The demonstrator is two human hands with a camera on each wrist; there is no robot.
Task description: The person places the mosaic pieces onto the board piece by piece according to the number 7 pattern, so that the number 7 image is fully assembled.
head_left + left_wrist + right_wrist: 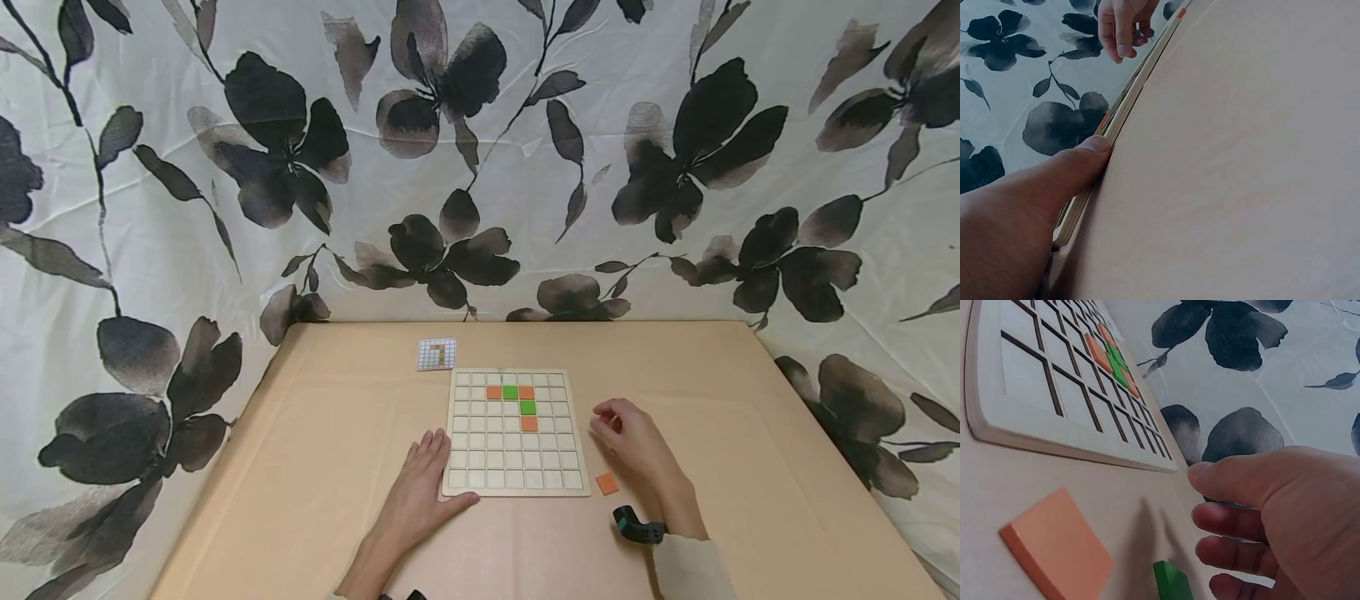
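Observation:
A pale square grid board (506,479) lies flat, with several orange and green square tiles in its upper cells, among them a green tile (528,407) and an orange tile (529,424). My left hand (416,492) rests at the board's left side, fingers straight. Its thumb (1079,159) touches the front edge. My right hand (633,437) hovers right of the board, fingers loosely bent, with no tile showing between them. Below it on the table lies a loose orange tile (1063,547). A green piece (1172,582) shows partly at the right wrist view's lower edge.
A small card (437,354) with a printed coloured grid lies behind the board's upper left corner. The wooden table (337,400) reaches back to a floral cloth (525,183). A dark band device (637,527) sits on my right wrist.

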